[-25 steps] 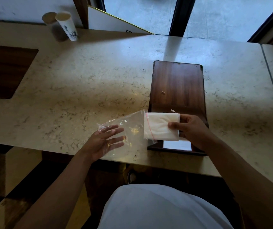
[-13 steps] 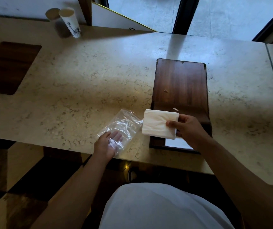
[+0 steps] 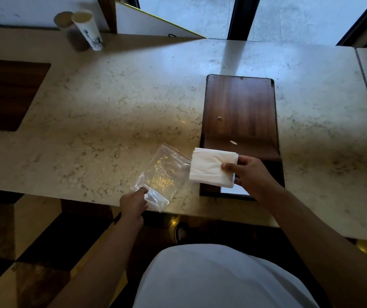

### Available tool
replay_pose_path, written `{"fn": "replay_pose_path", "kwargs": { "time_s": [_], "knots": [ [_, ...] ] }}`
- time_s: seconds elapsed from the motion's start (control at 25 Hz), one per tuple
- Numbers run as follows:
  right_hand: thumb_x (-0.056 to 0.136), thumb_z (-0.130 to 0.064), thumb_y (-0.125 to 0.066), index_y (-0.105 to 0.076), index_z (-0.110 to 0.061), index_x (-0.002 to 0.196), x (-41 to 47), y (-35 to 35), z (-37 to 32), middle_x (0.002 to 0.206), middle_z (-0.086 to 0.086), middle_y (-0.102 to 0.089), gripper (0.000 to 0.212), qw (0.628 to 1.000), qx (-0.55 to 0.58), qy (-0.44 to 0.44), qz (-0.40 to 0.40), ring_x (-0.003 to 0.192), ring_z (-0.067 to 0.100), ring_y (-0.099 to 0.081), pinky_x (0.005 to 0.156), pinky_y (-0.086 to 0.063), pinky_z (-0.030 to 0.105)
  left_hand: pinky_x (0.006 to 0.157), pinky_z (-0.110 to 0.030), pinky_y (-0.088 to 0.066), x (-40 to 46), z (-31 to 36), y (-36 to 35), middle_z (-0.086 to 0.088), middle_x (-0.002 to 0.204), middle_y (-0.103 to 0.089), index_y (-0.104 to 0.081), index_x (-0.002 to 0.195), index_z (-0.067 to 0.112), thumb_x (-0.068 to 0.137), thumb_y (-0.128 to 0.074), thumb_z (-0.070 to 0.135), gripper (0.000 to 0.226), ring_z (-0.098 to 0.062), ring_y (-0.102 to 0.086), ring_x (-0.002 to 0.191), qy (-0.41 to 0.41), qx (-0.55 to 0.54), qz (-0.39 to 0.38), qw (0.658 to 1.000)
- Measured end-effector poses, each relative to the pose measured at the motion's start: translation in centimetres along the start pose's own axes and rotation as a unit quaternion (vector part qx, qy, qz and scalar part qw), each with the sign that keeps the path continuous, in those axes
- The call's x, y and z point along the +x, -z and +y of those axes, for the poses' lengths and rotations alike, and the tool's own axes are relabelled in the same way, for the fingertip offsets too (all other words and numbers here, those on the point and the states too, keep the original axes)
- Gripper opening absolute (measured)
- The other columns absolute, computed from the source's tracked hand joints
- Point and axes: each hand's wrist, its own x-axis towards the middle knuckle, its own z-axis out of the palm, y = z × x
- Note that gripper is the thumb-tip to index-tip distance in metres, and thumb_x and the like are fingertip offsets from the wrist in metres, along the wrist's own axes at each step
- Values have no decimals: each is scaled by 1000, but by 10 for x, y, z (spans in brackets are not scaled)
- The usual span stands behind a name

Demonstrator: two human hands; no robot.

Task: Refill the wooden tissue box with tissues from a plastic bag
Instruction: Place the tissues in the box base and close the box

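Both hands grip: bag (image 3: 162, 174) at table edge (image 3: 102, 197), tissues (image 3: 211, 167).

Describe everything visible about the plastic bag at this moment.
The plastic bag is clear, crinkled and glossy, and looks empty. It lies flattish on the marble counter near the front edge, left of the wooden tissue box. The left hand pinches its near corner; its far corner, with a reddish strip, reaches toward the tissues.

I log: table (image 3: 115, 103), beige marble with fine brown veining, plus a dark wood inlay (image 3: 9, 94). Wooden tissue box (image 3: 240, 107), dark reddish-brown with lengthwise grain. Tissue stack (image 3: 209, 167), off-white. Plastic bag (image 3: 162, 174), clear, glinting yellow. Paper cup (image 3: 88, 30), white with a black ink-like print. Shirt (image 3: 211, 278), white.
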Motion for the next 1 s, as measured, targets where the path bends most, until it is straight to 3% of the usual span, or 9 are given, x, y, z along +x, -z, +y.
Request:
{"fn": "replay_pose_path", "kwargs": {
  "time_s": [0.08, 0.2, 0.28, 0.36, 0.44, 0.56, 0.68, 0.88, 1.0],
  "knots": [
    [84, -4, -75, -70, -14, 106, 0, 1, 1, 106, 3, -77, 24, 1000, 3, -2, -1, 89, 16, -77, 65, -62, 28, 68, -35, -48, -2, 2, 1, -16, 88, -55, -60, 83, 1, 80, -70, 11, 15, -26, -55, 76, -46, 88, 25, 995],
    [83, -5, -77, -71, -15, 104, 1, 5, 3, 108, 4, -78, 23, 1000, 5, -4, -2, 90, 17, -77, 66, -62, 28, 79, -37, -51, -14, 9, -9, -14, 123, -51, -58, 119, 8, 82, -71, 20, 41, -30, -59, 102, -120, 175, 75, 974],
    [83, -7, -77, -71, -14, 107, 1, 9, 4, 110, 5, -77, 26, 1000, 2, -8, 3, 93, 19, -77, 71, -63, 32, 72, -27, -46, -29, 18, -24, -6, 121, -56, -60, 115, 14, 85, -69, 22, 32, -25, -60, 101, -195, 169, 47, 965],
    [84, -8, -77, -69, -10, 117, 0, 13, 4, 115, 6, -75, 34, 1000, -1, -12, 8, 101, 23, -75, 82, -63, 39, 70, -27, -50, -42, 28, -46, -5, 102, -69, -67, 104, 12, 88, -67, 23, 19, -26, -67, 95, -209, 137, -53, 967],
    [84, -9, -77, -67, -8, 123, -1, 18, 4, 118, 7, -74, 40, 1000, -2, -16, 9, 104, 24, -73, 88, -61, 42, 71, -36, -61, -57, 40, -68, -13, 93, -75, -69, 106, 5, 92, -66, 28, 27, -31, -74, 88, -153, 91, -186, 966],
    [84, -10, -77, -68, -8, 121, -5, 29, 2, 116, 8, -76, 38, 1000, 10, -18, -2, 103, 24, -74, 87, -61, 42, 74, -40, -62, -76, 52, -95, -18, 102, -78, -67, 115, 6, 91, -67, 46, 47, -32, -77, 93, -51, 46, -350, 934],
    [84, -9, -77, -70, -9, 116, -11, 41, 2, 111, 8, -78, 33, 1000, 23, -13, -11, 101, 24, -75, 85, -61, 40, 81, -44, -62, -84, 54, -113, -16, 113, -76, -67, 119, 8, 82, -75, 45, 52, -32, -74, 104, 16, 35, -461, 886],
    [82, -8, -79, -69, -7, 114, -10, 61, 10, 109, 10, -78, 34, 998, 58, -30, 16, 101, 26, -75, 82, -61, 37, 72, -34, -61, -88, 48, -139, -15, 110, -76, -66, 120, 1, 86, -77, 14, 38, -26, -76, 93, -38, 111, -409, 905],
    [83, -6, -77, -69, -4, 113, -5, 72, 16, 110, 12, -77, 31, 996, 51, -60, 49, 101, 27, -75, 84, -60, 40, 72, -38, -62, -86, 49, -150, -18, 108, -75, -68, 112, 3, 85, -76, 6, 29, -30, -76, 91, -42, 117, -385, 914]
  ]
}}
